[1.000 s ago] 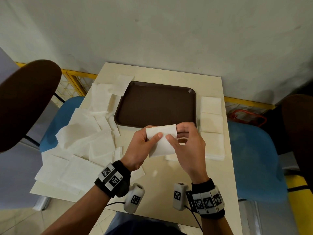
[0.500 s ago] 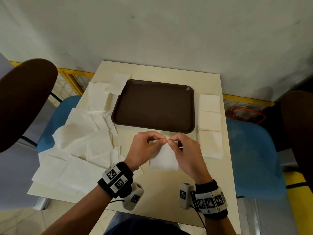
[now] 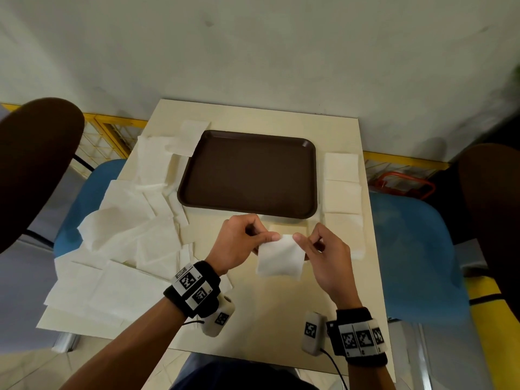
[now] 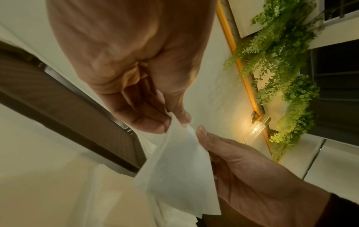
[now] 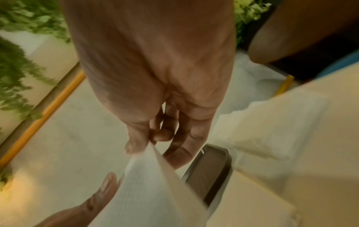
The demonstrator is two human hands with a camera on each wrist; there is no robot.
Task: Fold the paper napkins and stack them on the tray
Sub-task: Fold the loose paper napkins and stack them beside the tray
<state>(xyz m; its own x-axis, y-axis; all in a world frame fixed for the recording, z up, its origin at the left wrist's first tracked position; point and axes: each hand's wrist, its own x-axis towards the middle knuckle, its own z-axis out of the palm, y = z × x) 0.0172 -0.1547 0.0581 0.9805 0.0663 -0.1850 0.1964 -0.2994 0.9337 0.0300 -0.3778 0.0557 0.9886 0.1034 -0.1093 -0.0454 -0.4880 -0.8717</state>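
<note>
— While both hands hover just in front of the tray [image 3: 247, 175], what are they holding?

— From my remote station I see one folded napkin [image 3: 280, 256], white and roughly square. My left hand [image 3: 239, 243] pinches its upper left corner between thumb and forefinger, and my right hand [image 3: 323, 257] pinches the upper right corner the same way. The remaining fingers of both hands are curled in loosely.

— Is the napkin flat on the table [image 3: 270, 311]?

— Its top edge is lifted; the lower edge seems to touch the tabletop, though I cannot be sure from the head view. The left wrist view shows the sheet [image 4: 180, 169] hanging down from the left thumb, with two layers parting slightly at the corner (the right wrist view is blurred, but the same split shows there).

— And the tray?

— Brown, rectangular, lying past the hands at the middle of the table, with nothing on it.

— Where are the other napkins?

— A loose pile of unfolded napkins [image 3: 121, 243] sprawls over the left side of the table, some overhanging its edge and one touching the tray's far left corner. Three folded stacks [image 3: 342, 192] sit in a row along the right edge, just beside the tray. Blue chairs [image 3: 416, 254] stand on either side.
</note>
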